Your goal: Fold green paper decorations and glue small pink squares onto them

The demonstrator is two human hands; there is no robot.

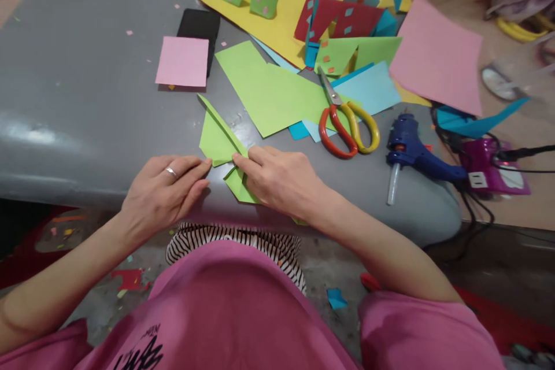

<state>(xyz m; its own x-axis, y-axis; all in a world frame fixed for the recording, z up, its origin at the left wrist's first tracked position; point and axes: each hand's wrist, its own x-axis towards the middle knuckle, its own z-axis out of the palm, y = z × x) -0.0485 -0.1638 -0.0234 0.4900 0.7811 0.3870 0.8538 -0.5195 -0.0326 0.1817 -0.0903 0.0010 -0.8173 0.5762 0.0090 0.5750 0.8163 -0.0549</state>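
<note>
A folded green paper [219, 139] lies near the front edge of the grey table, its narrow folded strip running diagonally up to the left. My right hand [280, 176] presses on it with curled fingers and covers its right part. At its left corner, the fingertips of my left hand [167, 188] touch the paper; these fingers lie together, fairly straight, with a ring on one. Behind my hands is a larger green sheet [273, 92]. Scissors with red and yellow handles [342, 121] rest partly on that sheet, slightly open.
On the right are a blue glue gun [411, 150], a purple power socket [489, 167] with cables and a pink sheet [437, 55]. A pink square [182, 62] overlaps a black phone [199, 26]. Folded dotted papers [338, 17] stand at the back of the grey table [95, 87].
</note>
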